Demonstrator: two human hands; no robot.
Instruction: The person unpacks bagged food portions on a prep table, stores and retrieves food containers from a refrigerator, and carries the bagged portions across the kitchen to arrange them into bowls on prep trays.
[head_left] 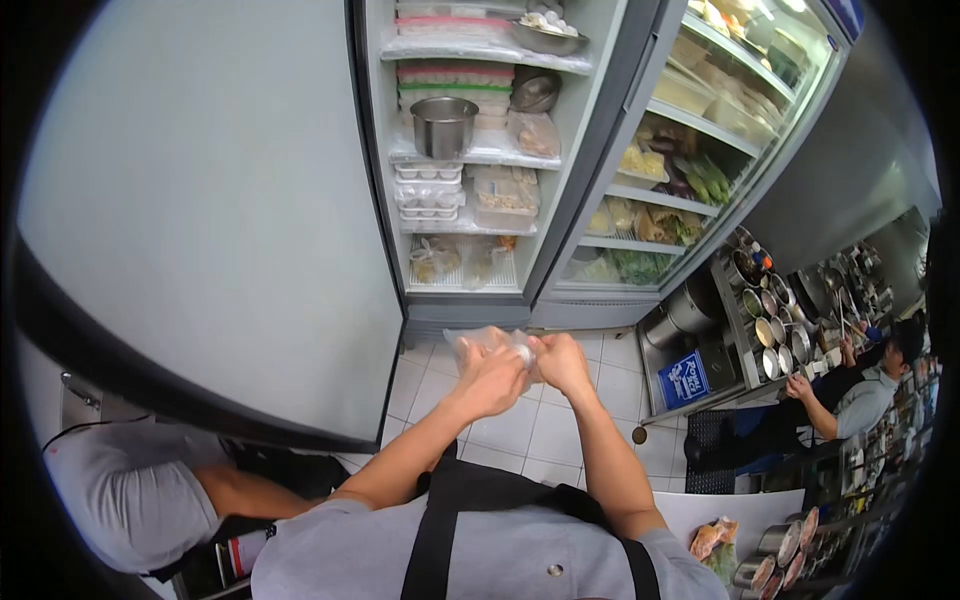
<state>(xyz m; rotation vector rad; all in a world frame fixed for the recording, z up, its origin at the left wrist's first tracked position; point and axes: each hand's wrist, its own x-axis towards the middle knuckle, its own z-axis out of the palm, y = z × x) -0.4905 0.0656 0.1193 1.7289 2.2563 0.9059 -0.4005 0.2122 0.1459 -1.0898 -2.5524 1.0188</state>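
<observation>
A translucent, crumpled plastic bag, a rounded white lump showing through it, is held up before the open fridge.

bag – whitish | black apron | grey shirt | white floor tiles | panel – blue, white lettering

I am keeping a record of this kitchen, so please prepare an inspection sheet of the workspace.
Surface: tiled floor below; the work is held in mid-air.
Things in hand: clear plastic bag; white roundish thing with it, inside or behind unclear.
Clutter: steel pot and food packages inside the open fridge.
Grips: left grip and right grip both closed on the bag.
Cables: thin black line at far left, possibly a cord.
Surroundings: glass-door fridge; person at right; another person's sleeve at left.
</observation>
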